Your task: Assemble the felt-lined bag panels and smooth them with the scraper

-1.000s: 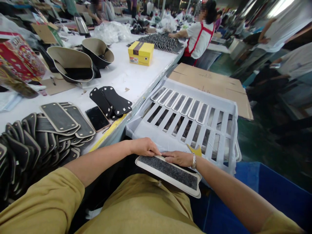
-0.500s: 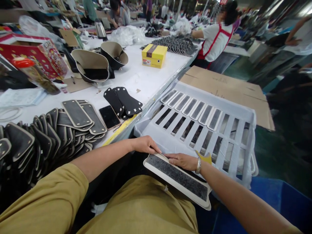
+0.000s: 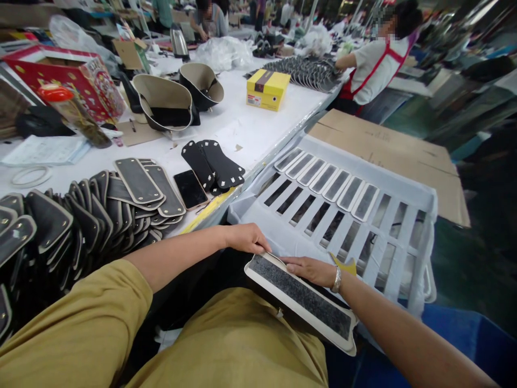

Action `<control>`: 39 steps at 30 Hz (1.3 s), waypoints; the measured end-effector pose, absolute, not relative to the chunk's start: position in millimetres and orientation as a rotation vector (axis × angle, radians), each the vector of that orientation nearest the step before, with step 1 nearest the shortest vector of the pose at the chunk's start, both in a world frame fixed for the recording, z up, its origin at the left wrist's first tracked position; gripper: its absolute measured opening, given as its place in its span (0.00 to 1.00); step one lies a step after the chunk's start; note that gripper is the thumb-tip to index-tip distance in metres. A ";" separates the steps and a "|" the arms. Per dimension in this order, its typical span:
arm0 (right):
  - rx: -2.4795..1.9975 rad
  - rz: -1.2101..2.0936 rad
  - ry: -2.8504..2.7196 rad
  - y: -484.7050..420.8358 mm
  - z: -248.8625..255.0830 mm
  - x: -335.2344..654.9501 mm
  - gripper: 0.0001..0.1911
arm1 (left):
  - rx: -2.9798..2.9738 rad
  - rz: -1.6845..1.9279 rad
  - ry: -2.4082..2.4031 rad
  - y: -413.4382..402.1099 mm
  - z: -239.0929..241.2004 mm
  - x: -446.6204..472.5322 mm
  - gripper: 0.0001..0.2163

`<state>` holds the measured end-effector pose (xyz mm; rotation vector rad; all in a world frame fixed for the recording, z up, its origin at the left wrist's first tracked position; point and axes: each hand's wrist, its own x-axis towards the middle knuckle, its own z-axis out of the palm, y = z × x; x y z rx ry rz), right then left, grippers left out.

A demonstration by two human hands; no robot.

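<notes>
A long cream-edged panel (image 3: 301, 295) with a dark grey, felt-like strip lies at a slant in front of my body, its right end lower. My left hand (image 3: 249, 238) is closed, pinching the panel's far edge near its upper left corner. Against the same far edge rests my right hand (image 3: 313, 270), a bracelet at its wrist. Its fingers point left and hold the edge, thumb on the upper face. The two hands' fingertips are close together. What lies under the panel is hidden.
A grey slotted rack (image 3: 343, 213) with a row of grey pads stands ahead. Dark trimmed pieces (image 3: 92, 215) are heaped left, near a phone (image 3: 190, 189) and black pieces (image 3: 216, 164). Farther off are a yellow box (image 3: 268, 89), cardboard (image 3: 388, 156) and a co-worker (image 3: 374, 67).
The view has swung slightly left, so the surroundings appear farther right. Both hands keep nearly the same hold on the panel.
</notes>
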<state>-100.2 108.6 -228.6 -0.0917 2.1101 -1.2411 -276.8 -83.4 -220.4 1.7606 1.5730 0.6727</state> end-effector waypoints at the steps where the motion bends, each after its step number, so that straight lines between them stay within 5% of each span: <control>1: -0.087 -1.245 2.107 108.6 -229.1 -99.9 0.34 | 1.766 0.667 1.574 -82.9 -219.3 -276.3 0.14; 39: -0.125 -1.236 2.069 77.3 -226.4 -142.0 0.34 | 2.063 0.580 1.654 -100.4 -210.5 -260.4 0.14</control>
